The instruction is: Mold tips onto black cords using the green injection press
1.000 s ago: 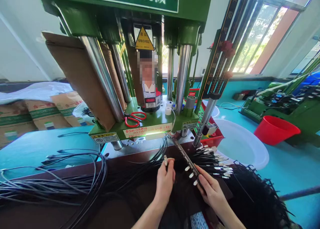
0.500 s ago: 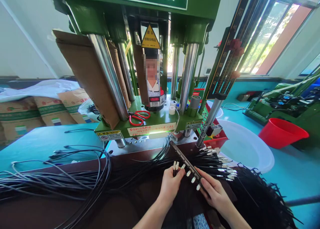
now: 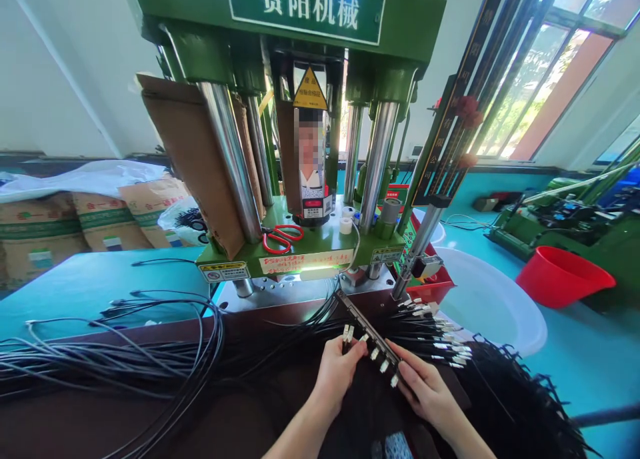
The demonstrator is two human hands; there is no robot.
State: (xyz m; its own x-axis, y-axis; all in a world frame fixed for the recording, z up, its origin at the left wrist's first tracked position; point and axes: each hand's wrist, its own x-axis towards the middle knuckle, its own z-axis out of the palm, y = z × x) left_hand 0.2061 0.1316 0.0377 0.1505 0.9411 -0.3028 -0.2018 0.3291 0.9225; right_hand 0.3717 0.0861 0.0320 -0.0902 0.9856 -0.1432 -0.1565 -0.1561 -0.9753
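My right hand (image 3: 421,380) is closed around the lower end of a long dark metal bar (image 3: 367,327), which slants up and away to the left. Several silver-tipped connectors (image 3: 384,365) stick out in a row along the bar's near side. Beside its middle, my left hand (image 3: 341,372) is closed on cable ends, with silver plugs (image 3: 348,333) poking up above the fingers. The left thumb and fingertips are at a connector (image 3: 365,339) on the bar. The cables below the left hand are hard to make out against the dark surface.
A green press (image 3: 300,245) stands ahead, with red-handled scissors (image 3: 283,239) on its lower plate. Black cables (image 3: 125,362) lie to the left. More plug-ended cables (image 3: 440,332) lie on the right, near a white tub (image 3: 493,305) and a red bucket (image 3: 563,279).
The view has tilted up slightly, showing more of the press's sign. Both hands keep their grips on the bar and the cable ends, with little visible movement.
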